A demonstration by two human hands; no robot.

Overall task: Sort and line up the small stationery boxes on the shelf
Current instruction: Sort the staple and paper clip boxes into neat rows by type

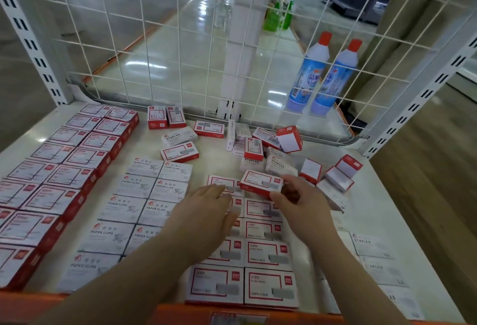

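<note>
My right hand (299, 203) grips a red-and-white staple box (260, 182), tilted, at the far end of two rows of matching red-framed boxes (265, 252). Beside it my left hand (206, 211) lies flat with straight fingers on the left row of those boxes. White paper clip boxes (144, 206) stand in two rows to the left. Further left run two rows of larger red boxes (59, 177). A loose jumble of red and white staple boxes (258, 149) lies behind the rows, some on their sides.
White staples boxes (374, 255) line the right side of the shelf (382, 203). A white wire grid (180, 40) closes the back; two blue bottles (320, 74) stand behind it. An orange shelf edge (180, 311) runs along the front.
</note>
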